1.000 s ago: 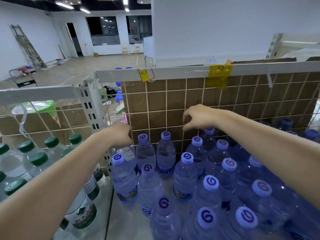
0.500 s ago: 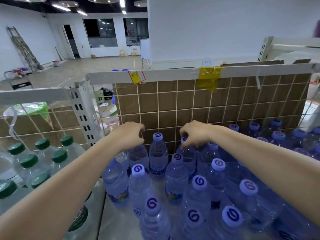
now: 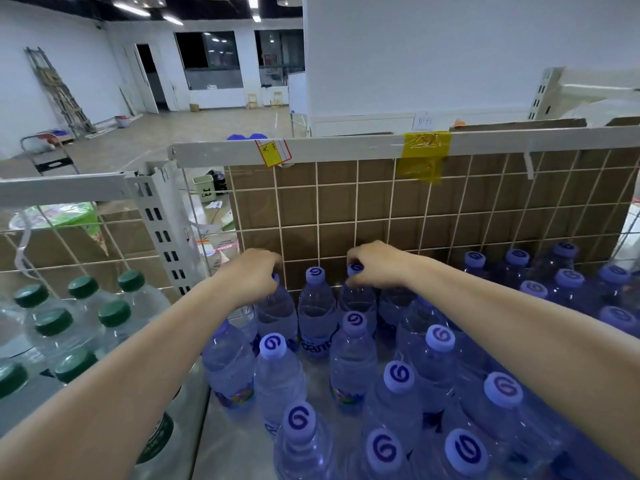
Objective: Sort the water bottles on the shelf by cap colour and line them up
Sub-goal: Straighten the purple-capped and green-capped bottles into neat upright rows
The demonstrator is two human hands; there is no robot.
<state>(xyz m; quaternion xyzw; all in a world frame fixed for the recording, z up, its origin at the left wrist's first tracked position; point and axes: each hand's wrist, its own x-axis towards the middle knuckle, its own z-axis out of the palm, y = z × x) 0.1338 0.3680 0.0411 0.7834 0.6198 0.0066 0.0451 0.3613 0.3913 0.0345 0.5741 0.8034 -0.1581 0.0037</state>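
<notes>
Both hands, left (image 3: 251,273) and right (image 3: 375,265), gripping purple caps (image 3: 355,269) at the back row (image 3: 315,306); best seated upright, flush against the grid (image 3: 381,202), caps level.

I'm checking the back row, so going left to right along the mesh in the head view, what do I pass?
Green-cap bottles → white upright → left hand on a purple cap → free purple-cap bottle → right hand on another purple cap → far purple-cap bottles.
</notes>
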